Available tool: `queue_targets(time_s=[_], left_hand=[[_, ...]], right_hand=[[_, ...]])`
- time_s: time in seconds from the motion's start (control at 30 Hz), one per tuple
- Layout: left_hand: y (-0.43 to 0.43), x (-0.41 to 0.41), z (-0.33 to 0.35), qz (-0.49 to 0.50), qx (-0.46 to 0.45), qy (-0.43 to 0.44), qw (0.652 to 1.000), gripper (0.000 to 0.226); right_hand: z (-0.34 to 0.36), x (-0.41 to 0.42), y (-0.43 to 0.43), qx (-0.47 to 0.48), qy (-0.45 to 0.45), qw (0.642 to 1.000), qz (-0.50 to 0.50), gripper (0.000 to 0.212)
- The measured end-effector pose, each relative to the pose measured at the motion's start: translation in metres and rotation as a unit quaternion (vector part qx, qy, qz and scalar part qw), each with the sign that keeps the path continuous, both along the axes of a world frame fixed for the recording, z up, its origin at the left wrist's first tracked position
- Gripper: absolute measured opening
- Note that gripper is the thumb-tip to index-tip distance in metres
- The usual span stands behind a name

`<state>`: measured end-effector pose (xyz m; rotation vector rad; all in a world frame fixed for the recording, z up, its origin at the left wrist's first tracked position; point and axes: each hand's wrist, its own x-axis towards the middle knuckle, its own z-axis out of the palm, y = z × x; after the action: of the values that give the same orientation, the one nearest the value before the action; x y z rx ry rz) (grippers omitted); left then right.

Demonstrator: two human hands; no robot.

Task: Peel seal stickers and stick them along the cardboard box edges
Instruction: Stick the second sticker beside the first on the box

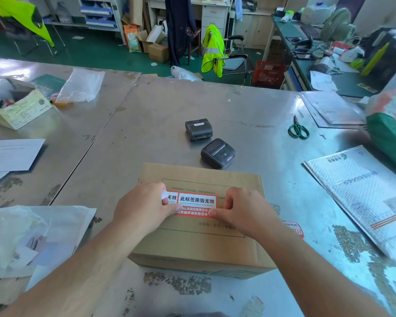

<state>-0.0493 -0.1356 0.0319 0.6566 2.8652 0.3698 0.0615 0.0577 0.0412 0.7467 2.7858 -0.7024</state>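
Observation:
A brown cardboard box [199,243] lies flat on the steel table in front of me. A red and white seal sticker [196,203] with black characters sits across the middle of its top. My left hand [144,207] pinches the sticker's left end, where a bit of white backing curls up. My right hand [242,213] pinches the sticker's right end, thumb on its lower right corner. Another red seal sticker [294,228] lies on the table just right of the box, partly hidden by my right wrist.
Two small black label printers [199,128] [218,153] stand beyond the box. Green scissors [298,129] lie at the right. A white bubble mailer [366,197] lies near right, plastic bags [32,234] near left, papers [12,154] and an open carton [14,106] far left.

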Motion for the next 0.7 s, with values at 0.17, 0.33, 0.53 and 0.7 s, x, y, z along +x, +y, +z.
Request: queue_targets(time_s=[0.17, 0.33, 0.53, 0.7], left_hand=[[0.01, 0.01, 0.0, 0.028, 0.067, 0.004, 0.997, 0.038], [0.037, 0.025, 0.006, 0.025, 0.145, 0.005, 0.989, 0.039], [0.082, 0.053, 0.0, -0.018, 0.186, -0.029, 0.982, 0.039], [0.114, 0.075, -0.006, -0.055, 0.211, -0.01, 0.976, 0.048]], right_hand=[[0.003, 0.01, 0.007, -0.036, 0.039, 0.997, -0.053, 0.044], [0.003, 0.034, 0.036, -0.036, 0.065, 0.991, -0.111, 0.044], [-0.004, 0.077, 0.076, -0.066, 0.119, 0.973, -0.187, 0.049], [-0.027, 0.109, 0.101, -0.098, 0.129, 0.959, -0.233, 0.05]])
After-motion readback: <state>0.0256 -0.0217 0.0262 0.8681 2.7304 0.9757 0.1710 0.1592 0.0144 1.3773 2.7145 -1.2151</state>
